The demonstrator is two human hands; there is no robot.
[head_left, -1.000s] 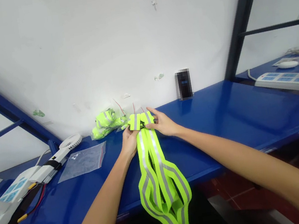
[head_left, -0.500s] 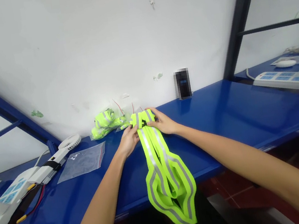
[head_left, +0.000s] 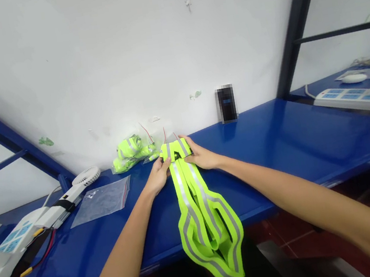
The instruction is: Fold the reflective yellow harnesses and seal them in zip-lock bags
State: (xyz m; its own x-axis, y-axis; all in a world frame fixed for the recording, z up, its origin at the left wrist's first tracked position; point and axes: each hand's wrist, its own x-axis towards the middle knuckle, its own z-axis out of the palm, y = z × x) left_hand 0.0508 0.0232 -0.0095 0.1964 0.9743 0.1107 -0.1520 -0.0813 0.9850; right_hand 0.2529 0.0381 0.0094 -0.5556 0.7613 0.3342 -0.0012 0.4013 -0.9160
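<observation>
A neon yellow-green reflective vest [head_left: 198,192] made of straps with grey stripes lies lengthwise over the blue table [head_left: 261,154], its lower loops hanging past the front edge. My left hand [head_left: 158,176] grips the left side of its folded far end. On the right side of that end, my right hand [head_left: 201,154] holds the straps between thumb and fingers. A small dark buckle shows between the two hands.
Bagged neon vests [head_left: 131,152] lie against the wall behind my left hand. To the left are a clear zip bag [head_left: 103,200], a white fan [head_left: 86,175] and a power strip [head_left: 20,232]. A dark pixelated object [head_left: 227,104] stands at the back right.
Both hands have shifted slightly with the vest's far end, a little down and to the left. The top fold lies flatter and the straps below it have moved slightly left.
</observation>
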